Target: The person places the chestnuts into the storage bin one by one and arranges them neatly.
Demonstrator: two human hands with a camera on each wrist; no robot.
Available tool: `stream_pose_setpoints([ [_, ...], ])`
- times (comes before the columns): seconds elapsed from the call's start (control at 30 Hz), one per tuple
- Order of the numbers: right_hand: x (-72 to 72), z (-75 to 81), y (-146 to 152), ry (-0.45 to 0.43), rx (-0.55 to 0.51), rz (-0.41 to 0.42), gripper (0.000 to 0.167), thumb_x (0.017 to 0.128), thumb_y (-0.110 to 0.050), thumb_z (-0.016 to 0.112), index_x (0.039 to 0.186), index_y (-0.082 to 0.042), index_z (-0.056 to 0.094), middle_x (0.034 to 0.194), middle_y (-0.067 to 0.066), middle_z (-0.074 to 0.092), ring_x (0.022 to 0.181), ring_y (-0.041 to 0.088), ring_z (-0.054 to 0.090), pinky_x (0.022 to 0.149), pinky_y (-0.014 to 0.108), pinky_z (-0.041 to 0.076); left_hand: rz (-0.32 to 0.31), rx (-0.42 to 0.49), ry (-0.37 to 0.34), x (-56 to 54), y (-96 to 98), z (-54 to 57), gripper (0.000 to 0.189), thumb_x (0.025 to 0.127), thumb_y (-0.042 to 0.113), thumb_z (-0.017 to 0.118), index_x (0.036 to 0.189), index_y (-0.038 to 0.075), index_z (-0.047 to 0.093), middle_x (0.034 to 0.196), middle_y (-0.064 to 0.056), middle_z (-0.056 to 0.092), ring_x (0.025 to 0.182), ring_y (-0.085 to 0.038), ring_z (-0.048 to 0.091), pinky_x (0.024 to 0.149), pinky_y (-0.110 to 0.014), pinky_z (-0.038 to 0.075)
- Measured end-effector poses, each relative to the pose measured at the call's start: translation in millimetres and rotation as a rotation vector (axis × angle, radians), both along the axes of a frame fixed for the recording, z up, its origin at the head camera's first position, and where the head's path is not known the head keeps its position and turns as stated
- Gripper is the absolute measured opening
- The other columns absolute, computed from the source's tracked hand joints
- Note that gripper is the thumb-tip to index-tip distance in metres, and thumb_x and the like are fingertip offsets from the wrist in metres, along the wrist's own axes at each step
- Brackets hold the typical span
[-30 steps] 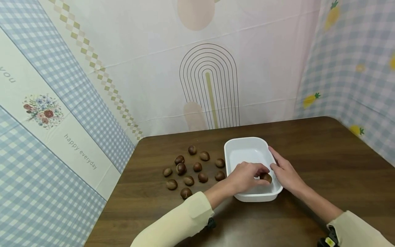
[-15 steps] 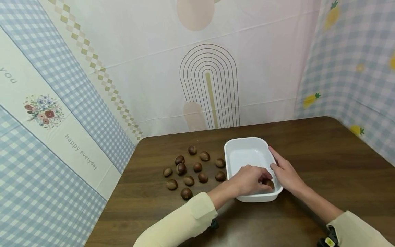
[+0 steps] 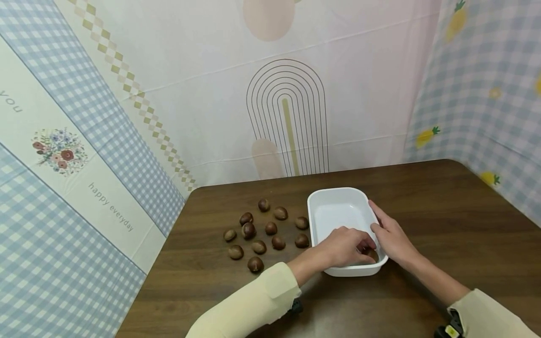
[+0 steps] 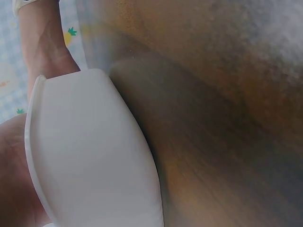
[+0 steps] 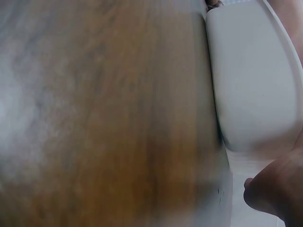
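A white rectangular dish stands on the table. My left hand reaches over its left wall and pinches a brown chestnut low in the near right corner; whether the chestnut touches the bottom I cannot tell. My right hand grips the dish's right wall, thumb at the rim and fingers along the outside. Left of the dish lie several loose chestnuts. In the left wrist view the dish's outer wall hides the left fingertips. The right wrist view shows part of the right hand beside the dish.
The dark wooden table runs on to the right of the dish. Behind it hangs a patterned cloth, with checked cloth on both sides. One chestnut lies close to the dish's left wall.
My left hand has shifted slightly right and toward the near right corner of the dish, carrying the chestnut lower. My right hand and the loose chestnuts have stayed in place.
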State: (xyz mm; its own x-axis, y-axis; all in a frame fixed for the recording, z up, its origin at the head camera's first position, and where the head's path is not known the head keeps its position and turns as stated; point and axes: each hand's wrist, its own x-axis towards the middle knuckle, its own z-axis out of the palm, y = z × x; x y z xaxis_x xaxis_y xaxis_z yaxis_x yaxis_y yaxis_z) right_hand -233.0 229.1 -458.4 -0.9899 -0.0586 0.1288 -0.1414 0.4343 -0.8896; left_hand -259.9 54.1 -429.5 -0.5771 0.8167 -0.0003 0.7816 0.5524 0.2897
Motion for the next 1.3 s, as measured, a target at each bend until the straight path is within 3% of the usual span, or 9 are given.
stream_pose_setpoints([
  [0.93, -0.4, 2.3, -0.1, -0.016, 0.031, -0.007, 0.064, 0.110, -0.007, 0.035, 0.169, -0.001, 0.011, 0.172, 0.029, 0.013, 0.155, 0.054, 0.020, 0.118, 0.072, 0.025, -0.012, 0.034, -0.124, -3.8, -4.7, 3.3, 0.026, 0.098, 0.039, 0.080, 0.120, 0.025, 0.080, 0.103, 0.024, 0.077, 0.089, 0.022, 0.060, 0.092, -0.010, 0.040],
  [1.1, -0.1, 1.5, 1.7, -0.010, 0.037, 0.000, 0.064, 0.110, -0.008, 0.035, 0.170, -0.002, 0.010, 0.173, 0.028, 0.014, 0.155, 0.053, 0.021, 0.117, 0.072, 0.027, -0.017, 0.078, -0.194, -8.6, -9.1, 8.7, 0.028, 0.098, 0.039, 0.080, 0.120, 0.023, 0.080, 0.102, 0.023, 0.077, 0.088, 0.024, 0.058, 0.097, -0.012, 0.039],
  [1.3, 0.6, -0.5, 2.3, 0.015, 0.063, -0.022, 0.064, 0.108, -0.004, 0.038, 0.168, 0.000, 0.016, 0.169, 0.031, 0.023, 0.150, 0.051, 0.032, 0.113, 0.068, 0.036, -0.053, 0.204, -0.329, -21.7, -17.2, 18.1, 0.029, 0.098, 0.028, 0.080, 0.123, 0.012, 0.077, 0.107, 0.012, 0.079, 0.091, 0.018, 0.064, 0.083, -0.007, 0.049],
])
